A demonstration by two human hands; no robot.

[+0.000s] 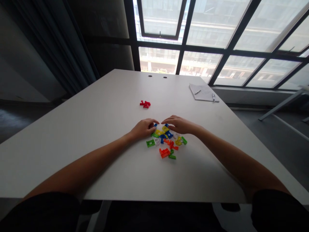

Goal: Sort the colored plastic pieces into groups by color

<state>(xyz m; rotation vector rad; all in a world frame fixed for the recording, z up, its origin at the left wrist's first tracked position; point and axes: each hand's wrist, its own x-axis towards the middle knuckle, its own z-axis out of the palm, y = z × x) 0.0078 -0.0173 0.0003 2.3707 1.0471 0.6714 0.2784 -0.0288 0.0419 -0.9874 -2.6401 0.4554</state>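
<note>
A loose pile of small plastic building pieces lies on the white table point(116, 106), in orange, green, blue, yellow and white. My left hand point(145, 127) rests at the pile's far left edge, its fingers curved and apart beside a blue piece point(155, 125) and a green piece point(154, 135). Opposite it, my right hand point(180, 124) reaches in from the right with fingers stretched over a yellow piece point(165, 128) and a blue piece point(169, 134). Neither hand visibly grips a piece. Nearer to me lie an orange piece point(164, 153) and a green square frame point(150, 143).
Beyond my hands, several red pieces point(145, 104) sit in a separate cluster. Paper sheets point(204, 92) with two pens lie at the far right of the table. Two round cable holes are near the far edge, by the windows point(205, 29).
</note>
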